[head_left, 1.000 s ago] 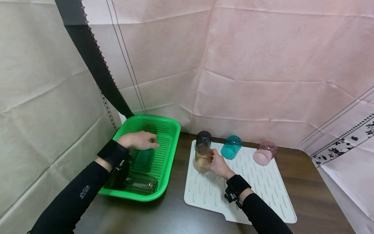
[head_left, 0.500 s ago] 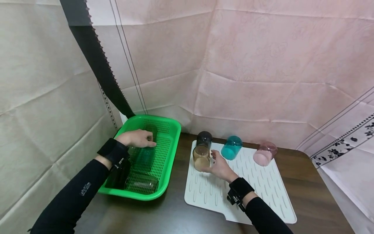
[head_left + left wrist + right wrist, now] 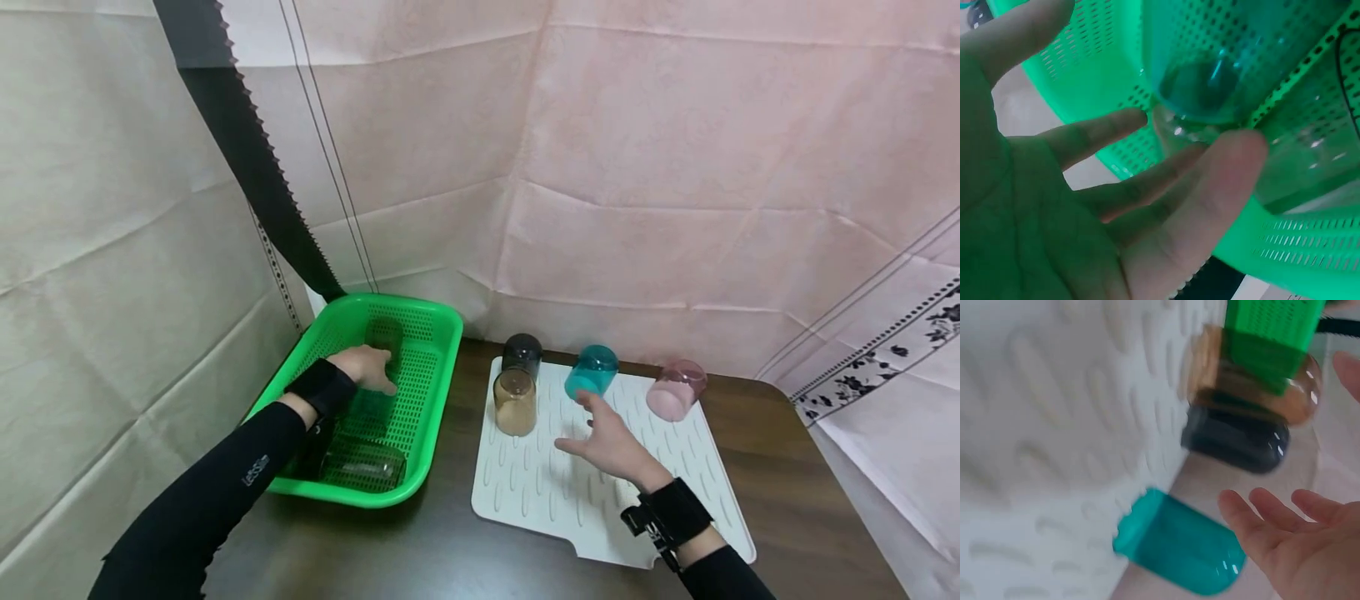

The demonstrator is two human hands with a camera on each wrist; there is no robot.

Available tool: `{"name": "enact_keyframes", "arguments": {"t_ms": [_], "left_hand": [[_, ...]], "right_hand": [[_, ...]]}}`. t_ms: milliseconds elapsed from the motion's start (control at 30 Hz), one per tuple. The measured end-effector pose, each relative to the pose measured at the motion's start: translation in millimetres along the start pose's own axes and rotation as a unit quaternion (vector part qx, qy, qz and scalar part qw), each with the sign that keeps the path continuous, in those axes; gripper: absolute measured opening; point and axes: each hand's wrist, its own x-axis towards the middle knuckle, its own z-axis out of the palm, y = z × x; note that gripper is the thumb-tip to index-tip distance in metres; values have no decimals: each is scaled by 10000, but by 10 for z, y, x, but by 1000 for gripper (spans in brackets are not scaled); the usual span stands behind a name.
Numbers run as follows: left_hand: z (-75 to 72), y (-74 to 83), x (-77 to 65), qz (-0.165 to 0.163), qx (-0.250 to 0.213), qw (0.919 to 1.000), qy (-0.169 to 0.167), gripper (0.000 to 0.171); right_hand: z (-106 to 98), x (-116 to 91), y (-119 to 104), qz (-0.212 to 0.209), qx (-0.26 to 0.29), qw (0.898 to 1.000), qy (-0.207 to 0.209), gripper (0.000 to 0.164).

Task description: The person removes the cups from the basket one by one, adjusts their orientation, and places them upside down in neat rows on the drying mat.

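Observation:
In the head view my left hand (image 3: 366, 368) is down inside the green basket (image 3: 447, 392), over the glasses lying there. The left wrist view shows its fingers spread and the palm bare, close to a blue glass (image 3: 1197, 81). My right hand (image 3: 609, 446) hovers over the white drying mat (image 3: 525, 500) with fingers apart, holding nothing. Its fingertips overlap the lower edge of a teal glass (image 3: 592, 371). To its left an amber glass (image 3: 515, 403) stands upside down, right in front of a dark grey glass (image 3: 522, 354). A pink glass (image 3: 677, 390) stands at the right.
A clear glass (image 3: 363, 464) lies at the near end of the basket, and another greenish-looking glass (image 3: 385, 333) at the far end. Cloth (image 3: 637, 167) hangs behind the brown table (image 3: 420, 554). A black strap (image 3: 262, 158) runs down to the basket.
My right hand has let go of the amber glass and moved right and toward me. My left hand has shifted slightly down within the basket, its fingers opening.

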Motion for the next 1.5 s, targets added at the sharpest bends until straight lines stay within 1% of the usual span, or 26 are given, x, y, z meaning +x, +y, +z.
{"name": "enact_keyframes", "arguments": {"t_ms": [200, 233, 267, 367, 467, 500, 633, 767, 867, 1033, 1133, 1233, 1367, 1433, 1500], "left_hand": [[41, 13, 81, -332, 45, 9994, -110, 79], [48, 9, 107, -383, 43, 9992, -114, 81], [83, -42, 200, -402, 71, 9991, -109, 83], [108, -69, 286, -547, 23, 9983, -207, 88], [142, -107, 335, -571, -73, 9980, -259, 88], [127, -72, 273, -626, -152, 9976, -273, 86], [169, -96, 260, -594, -239, 9978, -159, 84], [174, -82, 220, -510, -343, 9981, -102, 87], [171, -73, 193, -466, -550, 9974, -74, 91], [180, -78, 153, -289, -840, 9960, 33, 92], [177, -78, 115, -98, -1010, 9948, 117, 91], [161, -68, 66, 40, -1173, 9927, 284, 84], [133, -51, -8, 154, -1174, 9908, 659, 72], [121, -47, -46, 224, -1142, 9896, 845, 71], [116, -50, -88, 297, -1096, 9884, 1006, 75]], "right_hand": [[-269, -153, 94, -223, -207, 9991, 289, 90], [-307, -175, 112, -272, -209, 9988, 342, 88], [-340, -199, 128, -298, -208, 9986, 391, 87], [-396, -263, 172, -330, -220, 9981, 473, 87], [-409, -319, 205, -329, -218, 9981, 478, 88], [-409, -334, 211, -326, -213, 9981, 473, 89], [-413, -383, 224, -288, -194, 9982, 482, 89], [-434, -427, 228, -260, -240, 9980, 521, 86], [-455, -452, 223, -263, -297, 9977, 552, 86], [-475, -476, 219, -224, -321, 9975, 581, 86], [-476, -482, 226, -175, -312, 9977, 573, 86], [-473, -487, 235, -142, -316, 9978, 572, 86], [-468, -497, 242, -172, -297, 9977, 585, 86], [-465, -502, 245, -208, -281, 9976, 592, 85], [-461, -507, 248, -243, -269, 9976, 582, 84]]}}
